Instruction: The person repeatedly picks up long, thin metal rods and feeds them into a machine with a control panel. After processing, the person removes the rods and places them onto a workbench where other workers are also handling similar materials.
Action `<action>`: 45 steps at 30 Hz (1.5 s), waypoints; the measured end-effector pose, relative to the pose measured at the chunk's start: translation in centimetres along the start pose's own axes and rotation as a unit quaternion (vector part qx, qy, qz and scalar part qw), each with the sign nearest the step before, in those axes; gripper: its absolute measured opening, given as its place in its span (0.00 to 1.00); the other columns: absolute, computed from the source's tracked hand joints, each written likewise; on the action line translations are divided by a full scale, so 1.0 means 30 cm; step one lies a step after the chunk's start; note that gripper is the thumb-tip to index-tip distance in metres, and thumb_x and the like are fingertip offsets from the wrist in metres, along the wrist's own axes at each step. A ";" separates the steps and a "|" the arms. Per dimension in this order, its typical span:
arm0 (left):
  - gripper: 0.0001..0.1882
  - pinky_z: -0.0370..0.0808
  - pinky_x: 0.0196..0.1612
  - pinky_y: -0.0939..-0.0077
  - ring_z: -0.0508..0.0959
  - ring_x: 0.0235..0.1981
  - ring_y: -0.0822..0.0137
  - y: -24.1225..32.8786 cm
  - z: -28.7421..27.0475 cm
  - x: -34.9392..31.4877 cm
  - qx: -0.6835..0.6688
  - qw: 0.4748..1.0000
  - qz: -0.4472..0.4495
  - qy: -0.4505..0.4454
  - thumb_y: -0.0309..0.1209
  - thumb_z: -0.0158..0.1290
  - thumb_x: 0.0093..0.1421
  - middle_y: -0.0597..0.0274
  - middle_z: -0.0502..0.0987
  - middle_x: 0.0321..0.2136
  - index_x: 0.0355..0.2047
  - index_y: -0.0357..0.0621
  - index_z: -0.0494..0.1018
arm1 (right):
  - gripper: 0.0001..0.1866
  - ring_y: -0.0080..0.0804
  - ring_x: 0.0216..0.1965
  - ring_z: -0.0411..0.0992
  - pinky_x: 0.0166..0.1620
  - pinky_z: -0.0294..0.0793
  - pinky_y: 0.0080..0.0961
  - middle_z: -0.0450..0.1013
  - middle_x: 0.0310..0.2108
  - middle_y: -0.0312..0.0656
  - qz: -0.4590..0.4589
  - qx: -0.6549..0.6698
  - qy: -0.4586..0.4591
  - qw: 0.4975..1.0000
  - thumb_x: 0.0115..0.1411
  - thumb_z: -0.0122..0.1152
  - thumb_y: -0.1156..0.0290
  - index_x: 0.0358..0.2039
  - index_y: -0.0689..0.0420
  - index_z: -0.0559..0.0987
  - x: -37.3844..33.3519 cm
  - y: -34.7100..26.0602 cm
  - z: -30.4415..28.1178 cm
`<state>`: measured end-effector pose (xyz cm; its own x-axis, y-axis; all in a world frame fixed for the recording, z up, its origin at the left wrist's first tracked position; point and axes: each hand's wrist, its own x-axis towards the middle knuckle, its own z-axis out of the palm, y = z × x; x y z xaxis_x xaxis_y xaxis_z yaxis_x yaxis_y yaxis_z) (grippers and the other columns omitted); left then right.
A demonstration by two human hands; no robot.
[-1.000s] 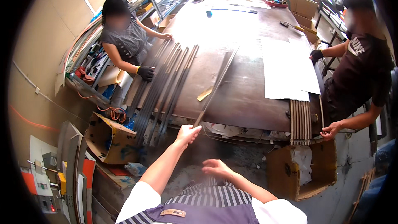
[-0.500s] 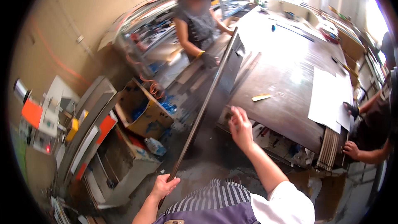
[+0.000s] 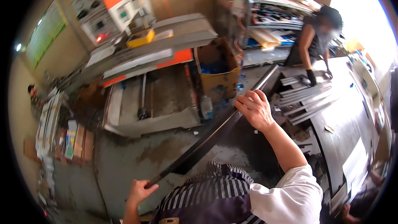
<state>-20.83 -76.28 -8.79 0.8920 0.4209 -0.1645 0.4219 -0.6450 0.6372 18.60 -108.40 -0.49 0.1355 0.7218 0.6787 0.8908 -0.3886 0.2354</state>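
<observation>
A long dark panel with a straight rim is held on edge, slanting from low in front of me up toward the far right. My left hand is closed on its near end. Partway along, my right hand has its fingers wrapped over the upper rim. The panel's lower part and its material are hard to make out.
A machine bed with orange-and-white edging stands at the left. Beyond the panel is a cardboard box. At the right, a co-worker leans over metal strips on a dark worktable. Another person's hand shows lower right.
My view has turned left. My right hand, previously raised off the panel, now grips its upper rim. The panel has swung left with my left hand still on its near end.
</observation>
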 end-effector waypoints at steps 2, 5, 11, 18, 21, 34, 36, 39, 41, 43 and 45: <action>0.18 0.67 0.19 0.71 0.69 0.12 0.66 -0.067 -0.089 -0.014 0.065 0.991 0.031 0.114 0.38 0.67 0.47 0.58 0.71 0.11 0.19 0.38 0.73 | 0.16 0.35 0.44 0.69 0.55 0.68 0.38 0.72 0.37 0.36 -0.033 0.037 0.023 0.999 0.40 0.57 0.70 0.34 0.56 0.78 0.116 -0.093 0.078; 0.16 0.71 0.20 0.68 0.76 0.15 0.59 -0.123 -0.226 0.033 0.127 0.968 0.040 0.212 0.32 0.68 0.42 0.59 0.75 0.14 0.26 0.41 0.71 | 0.17 0.39 0.42 0.71 0.53 0.70 0.41 0.73 0.36 0.39 -0.038 0.080 0.041 0.995 0.38 0.59 0.75 0.33 0.59 0.78 0.250 -0.179 0.178; 0.13 0.70 0.37 0.64 0.75 0.31 0.57 -0.255 -0.450 0.222 0.276 0.867 0.085 0.407 0.24 0.62 0.42 0.60 0.75 0.27 0.28 0.42 0.70 | 0.18 0.41 0.40 0.71 0.44 0.72 0.37 0.72 0.34 0.40 0.005 0.134 0.048 0.990 0.36 0.62 0.78 0.33 0.60 0.78 0.462 -0.280 0.397; 0.13 0.68 0.43 0.58 0.70 0.39 0.53 -0.388 -0.688 0.583 0.299 0.784 0.138 0.526 0.21 0.55 0.44 0.54 0.69 0.37 0.33 0.38 0.74 | 0.19 0.42 0.39 0.70 0.43 0.71 0.37 0.72 0.35 0.40 0.073 0.161 0.068 0.982 0.38 0.62 0.82 0.35 0.59 0.78 0.665 -0.308 0.770; 0.15 0.68 0.44 0.58 0.70 0.40 0.53 -0.476 -0.777 0.717 0.317 0.777 0.128 0.528 0.19 0.54 0.43 0.55 0.69 0.37 0.34 0.39 0.74 | 0.18 0.43 0.38 0.71 0.43 0.71 0.38 0.72 0.34 0.40 0.097 0.179 0.077 0.976 0.38 0.62 0.81 0.35 0.59 0.78 0.781 -0.330 0.936; 0.16 0.69 0.43 0.61 0.71 0.39 0.56 -0.915 -1.198 1.238 0.169 0.775 0.099 0.600 0.13 0.58 0.43 0.59 0.69 0.36 0.34 0.40 0.77 | 0.20 0.41 0.38 0.70 0.43 0.69 0.38 0.72 0.34 0.39 0.106 0.157 0.116 0.975 0.35 0.60 0.81 0.34 0.59 0.79 1.385 -0.496 1.375; 0.16 0.70 0.41 0.64 0.71 0.38 0.57 -1.008 -1.264 1.321 0.147 0.777 0.108 0.602 0.13 0.57 0.42 0.59 0.69 0.36 0.34 0.40 0.76 | 0.19 0.41 0.38 0.70 0.44 0.69 0.39 0.72 0.34 0.39 0.109 0.133 0.131 0.976 0.36 0.60 0.81 0.34 0.59 0.79 1.462 -0.549 1.403; 0.17 0.69 0.41 0.64 0.71 0.38 0.57 -1.148 -1.377 1.443 0.125 0.788 0.149 0.584 0.13 0.57 0.42 0.59 0.69 0.36 0.34 0.40 0.76 | 0.18 0.41 0.38 0.70 0.44 0.69 0.39 0.72 0.34 0.39 0.135 0.101 0.125 0.978 0.36 0.60 0.80 0.34 0.59 0.79 1.539 -0.642 1.455; 0.17 0.69 0.42 0.63 0.71 0.38 0.57 -1.227 -1.438 1.527 0.104 0.807 0.164 0.558 0.13 0.56 0.40 0.59 0.69 0.35 0.33 0.40 0.76 | 0.18 0.41 0.38 0.70 0.44 0.69 0.39 0.72 0.34 0.39 0.155 0.080 0.095 0.980 0.37 0.60 0.79 0.33 0.58 0.79 1.570 -0.699 1.484; 0.17 0.69 0.42 0.63 0.71 0.39 0.57 -1.280 -1.490 1.595 0.110 0.819 0.188 0.531 0.12 0.56 0.40 0.59 0.69 0.34 0.33 0.40 0.76 | 0.18 0.41 0.38 0.71 0.44 0.69 0.38 0.72 0.34 0.39 0.171 0.068 0.076 0.980 0.37 0.60 0.79 0.34 0.58 0.79 1.588 -0.751 1.516; 0.17 0.69 0.42 0.62 0.71 0.38 0.56 -1.329 -1.526 1.651 0.131 0.827 0.198 0.510 0.12 0.54 0.39 0.59 0.69 0.33 0.32 0.39 0.75 | 0.17 0.41 0.38 0.71 0.44 0.69 0.38 0.72 0.34 0.39 0.182 0.071 0.050 0.979 0.38 0.60 0.78 0.34 0.58 0.79 1.614 -0.799 1.526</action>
<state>-0.90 -0.52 -7.87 0.4239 0.3771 0.8235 0.2691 -0.9206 0.2830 23.66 -37.92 -5.13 0.4190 0.4884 0.7655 0.8438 -0.5208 -0.1296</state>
